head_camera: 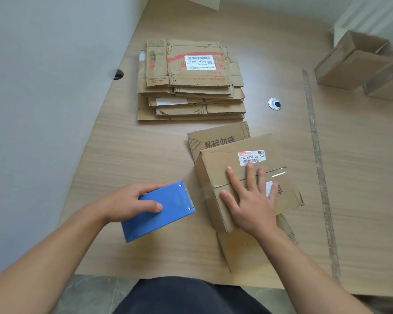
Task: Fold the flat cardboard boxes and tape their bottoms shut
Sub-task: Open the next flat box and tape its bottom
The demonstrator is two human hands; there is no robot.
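Cardboard box (218,164) under right hand (254,205) (fingers (235,180) straight)

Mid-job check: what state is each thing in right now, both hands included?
Left hand: grips the dispenser.
Right hand: flat, pressing on the box's taped seam.
Dispenser: beside the box, toothed edge toward it.
Box: folded up, flaps closed.
Tape: stuck along the seam.
Stack: flat, unfolded, piled on the table.
Far boxes: folded up, set aside at right; blurred.
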